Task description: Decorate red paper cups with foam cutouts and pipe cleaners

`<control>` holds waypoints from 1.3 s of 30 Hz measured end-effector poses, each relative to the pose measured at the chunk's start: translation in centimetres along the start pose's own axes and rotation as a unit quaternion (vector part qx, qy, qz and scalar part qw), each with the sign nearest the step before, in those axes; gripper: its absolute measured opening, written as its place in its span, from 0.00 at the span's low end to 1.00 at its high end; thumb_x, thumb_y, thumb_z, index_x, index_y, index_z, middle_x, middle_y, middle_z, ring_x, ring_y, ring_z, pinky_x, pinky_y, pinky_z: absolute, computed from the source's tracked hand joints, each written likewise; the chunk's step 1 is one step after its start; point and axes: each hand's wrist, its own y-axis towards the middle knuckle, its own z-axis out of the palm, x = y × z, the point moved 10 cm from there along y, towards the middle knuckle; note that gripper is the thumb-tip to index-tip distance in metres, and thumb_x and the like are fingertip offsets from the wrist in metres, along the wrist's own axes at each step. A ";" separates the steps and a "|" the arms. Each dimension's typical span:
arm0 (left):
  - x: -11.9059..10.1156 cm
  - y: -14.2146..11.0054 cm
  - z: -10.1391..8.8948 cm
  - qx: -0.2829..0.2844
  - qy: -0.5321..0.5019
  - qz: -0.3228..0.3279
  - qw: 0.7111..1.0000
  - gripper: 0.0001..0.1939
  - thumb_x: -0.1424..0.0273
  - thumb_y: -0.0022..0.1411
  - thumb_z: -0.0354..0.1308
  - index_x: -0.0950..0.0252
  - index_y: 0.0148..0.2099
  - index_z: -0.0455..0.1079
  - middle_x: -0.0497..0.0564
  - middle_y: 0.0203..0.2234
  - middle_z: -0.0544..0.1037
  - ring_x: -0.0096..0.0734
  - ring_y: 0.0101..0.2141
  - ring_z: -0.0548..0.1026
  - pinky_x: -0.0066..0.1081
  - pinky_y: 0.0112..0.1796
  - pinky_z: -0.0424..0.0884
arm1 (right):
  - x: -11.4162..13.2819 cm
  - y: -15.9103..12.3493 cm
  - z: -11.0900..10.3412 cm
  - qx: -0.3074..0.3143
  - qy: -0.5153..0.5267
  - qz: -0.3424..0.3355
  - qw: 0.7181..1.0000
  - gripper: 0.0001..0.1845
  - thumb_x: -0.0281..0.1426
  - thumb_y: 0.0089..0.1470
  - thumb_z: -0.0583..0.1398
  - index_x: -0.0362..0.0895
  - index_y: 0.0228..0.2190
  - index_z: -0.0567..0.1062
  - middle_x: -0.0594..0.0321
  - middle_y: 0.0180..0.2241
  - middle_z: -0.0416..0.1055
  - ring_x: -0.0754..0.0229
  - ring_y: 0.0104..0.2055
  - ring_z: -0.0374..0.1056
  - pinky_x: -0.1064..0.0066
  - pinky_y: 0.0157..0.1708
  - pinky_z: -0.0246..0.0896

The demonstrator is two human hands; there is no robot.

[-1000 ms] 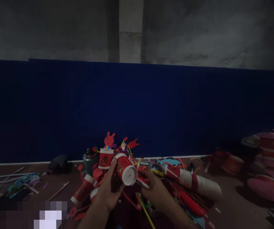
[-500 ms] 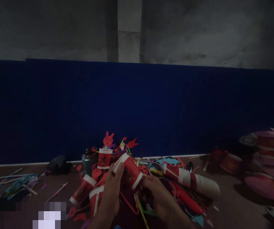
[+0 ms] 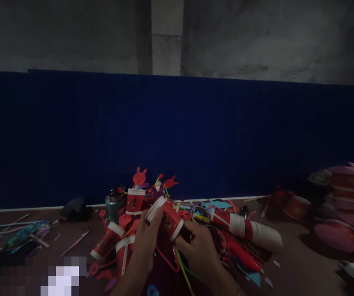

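My left hand (image 3: 144, 246) is wrapped round a red paper cup (image 3: 168, 218) with white rims, which lies tilted over a heap of craft bits. My right hand (image 3: 198, 250) is closed at the cup's lower rim, fingers pinched against it. Just behind stands an upright red cup with a red bunny cut-out (image 3: 136, 193) and coloured pipe cleaners. More red cups (image 3: 109, 242) lie to the left of my left hand. A long stack of nested cups (image 3: 247, 230) lies on its side to the right.
A dark metal can (image 3: 114, 203) stands behind the heap. Straws and paper scraps (image 3: 17, 234) litter the brown floor at left. Pink and red bowls (image 3: 346, 201) are piled at far right. A blue wall panel (image 3: 177, 135) closes off the back.
The cup has turned from facing its white bottom toward me to lying sideways and lower. My right hand has closed in on its lower rim.
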 end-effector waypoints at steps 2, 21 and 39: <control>-0.1 -0.2 -0.2 -0.018 0.018 -0.013 1.000 0.21 0.59 0.51 0.62 0.61 0.46 0.69 0.53 0.40 0.78 0.37 0.39 0.76 0.29 0.38 0.71 | 1.4 -0.4 -0.3 -0.026 -0.123 -0.087 0.988 0.05 0.24 0.40 0.55 0.42 0.19 0.70 0.64 0.21 0.67 0.62 0.25 0.60 0.72 0.26 0.49; 0.6 -0.7 2.2 0.082 -0.111 -0.053 0.989 0.21 0.66 0.50 0.64 0.63 0.47 0.68 0.53 0.38 0.79 0.36 0.38 0.77 0.28 0.36 0.73 | -0.3 0.0 -0.5 0.012 -0.077 -0.001 0.997 0.07 0.28 0.47 0.56 0.44 0.23 0.73 0.64 0.22 0.72 0.61 0.25 0.64 0.74 0.24 0.51; -0.1 0.6 -0.2 0.005 -0.007 0.069 0.998 0.36 0.62 0.45 0.67 0.56 0.55 0.56 0.54 0.47 0.72 0.37 0.45 0.72 0.32 0.46 0.67 | -2.0 0.4 1.3 0.035 0.111 0.065 0.991 0.06 0.31 0.45 0.58 0.42 0.22 0.73 0.65 0.21 0.70 0.62 0.24 0.63 0.74 0.25 0.54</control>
